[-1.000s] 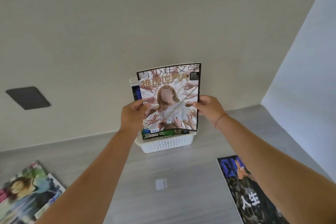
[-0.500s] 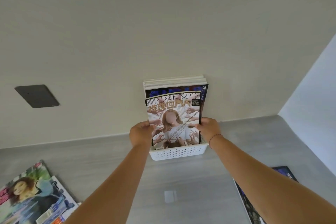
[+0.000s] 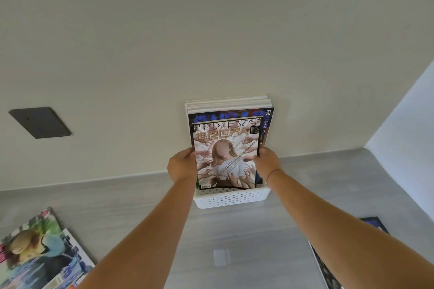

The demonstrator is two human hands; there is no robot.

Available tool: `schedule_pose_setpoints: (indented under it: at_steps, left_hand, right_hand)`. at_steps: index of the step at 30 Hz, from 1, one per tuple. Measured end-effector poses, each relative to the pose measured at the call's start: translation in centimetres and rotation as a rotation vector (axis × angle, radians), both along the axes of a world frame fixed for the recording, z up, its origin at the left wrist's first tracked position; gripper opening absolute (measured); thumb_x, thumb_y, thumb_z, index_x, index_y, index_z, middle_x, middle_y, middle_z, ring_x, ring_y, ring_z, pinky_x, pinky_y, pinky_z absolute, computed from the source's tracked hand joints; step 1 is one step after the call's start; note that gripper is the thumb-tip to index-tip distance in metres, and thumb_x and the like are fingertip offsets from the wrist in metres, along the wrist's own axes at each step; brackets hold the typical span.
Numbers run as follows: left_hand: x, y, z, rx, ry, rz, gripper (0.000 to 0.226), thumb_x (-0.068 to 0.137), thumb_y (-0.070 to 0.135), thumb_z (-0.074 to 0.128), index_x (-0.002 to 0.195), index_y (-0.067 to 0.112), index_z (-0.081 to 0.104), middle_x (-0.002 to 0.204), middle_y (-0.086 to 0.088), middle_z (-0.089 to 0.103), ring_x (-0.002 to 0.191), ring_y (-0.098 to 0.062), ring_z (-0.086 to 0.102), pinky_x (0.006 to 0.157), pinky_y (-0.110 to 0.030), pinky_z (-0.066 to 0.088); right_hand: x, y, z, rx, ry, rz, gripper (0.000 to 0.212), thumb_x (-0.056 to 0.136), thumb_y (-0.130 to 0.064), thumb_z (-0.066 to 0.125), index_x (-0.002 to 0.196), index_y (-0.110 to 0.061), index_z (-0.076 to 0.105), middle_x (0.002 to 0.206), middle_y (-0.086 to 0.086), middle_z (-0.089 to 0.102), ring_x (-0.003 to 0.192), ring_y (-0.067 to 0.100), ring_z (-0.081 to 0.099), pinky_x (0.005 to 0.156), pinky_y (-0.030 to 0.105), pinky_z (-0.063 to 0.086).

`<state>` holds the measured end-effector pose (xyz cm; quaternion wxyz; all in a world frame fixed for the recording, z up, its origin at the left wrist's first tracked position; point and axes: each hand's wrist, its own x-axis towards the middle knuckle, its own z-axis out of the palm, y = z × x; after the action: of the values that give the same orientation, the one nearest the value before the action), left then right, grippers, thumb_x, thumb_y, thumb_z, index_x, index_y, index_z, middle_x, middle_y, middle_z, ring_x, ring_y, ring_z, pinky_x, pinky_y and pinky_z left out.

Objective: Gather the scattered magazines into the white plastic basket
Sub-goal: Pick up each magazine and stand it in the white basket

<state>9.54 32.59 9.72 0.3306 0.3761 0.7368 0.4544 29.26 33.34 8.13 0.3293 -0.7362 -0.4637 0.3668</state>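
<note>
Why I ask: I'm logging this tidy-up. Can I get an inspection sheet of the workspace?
Surface: grey surface, wood-grain look.
Job's things: white basket against the wall; held magazine upright, lower edge in the basket, in front of standing magazines; loose magazines lying at left, another magazine at right.
Clutter: small white tape patch on the surface.
Grippers: left hand grips the held magazine's left edge; right hand grips its right edge.
Cables: nothing seen.
Surroundings: beige wall with a dark plate; paler wall at right.
</note>
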Motion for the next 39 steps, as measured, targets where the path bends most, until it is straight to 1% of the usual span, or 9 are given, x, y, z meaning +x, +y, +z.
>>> schedule_pose_setpoints:
  at_steps: [7,12,16,18,20,25,31,37,39]
  left_hand:
    - [0.3,-0.6,-0.6,0.055,0.052,0.036,0.027,0.092,0.01,0.05,0.109,0.011,0.071,0.107,-0.006,0.073,0.085,-0.013,0.056,0.076,-0.021,0.039]
    - [-0.1,-0.6,-0.6,0.018,0.045,-0.022,0.027,0.093,0.01,0.049,0.107,0.012,0.072,0.107,-0.008,0.071,0.089,-0.023,0.061,0.076,-0.022,0.039]
    - [-0.2,-1.3,-0.7,-0.043,-0.003,-0.055,0.024,0.091,0.013,0.051,0.07,0.024,0.056,0.072,0.004,0.054,0.082,-0.022,0.046,0.075,-0.025,0.033]
    - [0.2,-2.3,-0.4,-0.046,-0.032,-0.058,0.012,0.091,0.021,0.053,0.097,0.018,0.064,0.087,0.004,0.061,0.091,-0.023,0.053,0.08,-0.027,0.037]
    - [0.8,-4.0,-0.5,-0.032,-0.035,-0.031,0.039,0.091,0.026,0.054,0.128,0.013,0.053,0.119,-0.003,0.061,0.111,-0.024,0.056,0.091,-0.033,0.041]
    - [4.2,-10.4,-3.2,-0.001,-0.054,-0.047,0.04,0.091,0.022,0.055,0.129,0.012,0.045,0.129,-0.007,0.05,0.115,-0.024,0.053,0.096,-0.039,0.045]
    - [11.5,-15.4,-6.2,-0.323,-0.184,-0.223,0.039,0.091,0.022,0.054,0.128,0.013,0.048,0.127,-0.008,0.055,0.104,-0.022,0.053,0.084,-0.033,0.044]
    - [18.4,-17.8,-8.1,-0.5,-0.308,-0.35,0.044,0.089,0.019,0.057,0.129,0.003,0.048,0.113,-0.02,0.06,0.081,-0.028,0.057,0.072,-0.029,0.044]
    - [20.3,-18.4,-8.7,-0.572,-0.364,-0.345,0.045,0.088,0.016,0.057,0.127,-0.005,0.049,0.112,-0.028,0.06,0.092,-0.04,0.062,0.08,-0.04,0.05]
  right_hand:
    - [-2.7,-0.5,-0.3,-0.008,0.157,-0.035,0.041,0.087,0.008,0.042,0.125,-0.007,0.04,0.121,0.014,0.058,0.086,0.019,0.055,0.062,0.02,0.041]
    - [-2.3,-0.8,-0.8,-0.017,0.138,0.011,0.049,0.083,0.012,0.045,0.127,-0.009,0.038,0.122,0.006,0.06,0.071,0.016,0.051,0.062,0.028,0.047]
    - [-1.6,-1.7,-0.8,0.05,0.108,0.014,0.044,0.08,0.006,0.052,0.121,-0.009,0.05,0.124,0.007,0.057,0.095,0.021,0.06,0.079,0.029,0.052]
    - [-0.9,-2.4,-0.4,0.072,0.074,0.065,0.046,0.079,0.002,0.054,0.123,-0.011,0.05,0.13,0.009,0.052,0.109,0.023,0.056,0.094,0.033,0.048]
    - [0.1,-3.6,0.1,0.083,-0.014,0.103,0.049,0.083,-0.006,0.057,0.131,-0.013,0.045,0.135,0.005,0.045,0.116,0.019,0.05,0.1,0.029,0.04]
    - [4.9,-8.8,0.0,0.196,-0.185,0.03,0.044,0.087,-0.008,0.055,0.13,-0.012,0.048,0.134,0.007,0.046,0.124,0.02,0.046,0.1,0.02,0.03]
    - [13.7,-17.4,-3.2,-0.126,-0.19,-0.193,0.043,0.085,-0.013,0.055,0.128,-0.011,0.05,0.133,0.014,0.049,0.113,0.028,0.052,0.103,0.044,0.04]
    - [21.5,-24.8,-5.0,-0.331,-0.317,-0.391,0.045,0.083,-0.027,0.058,0.127,-0.015,0.051,0.127,0.012,0.052,0.113,0.032,0.054,0.096,0.042,0.047]
    - [23.3,-26.8,-5.6,-0.383,-0.295,-0.399,0.037,0.085,-0.027,0.057,0.119,-0.014,0.053,0.116,0.014,0.056,0.104,0.031,0.058,0.091,0.039,0.048]
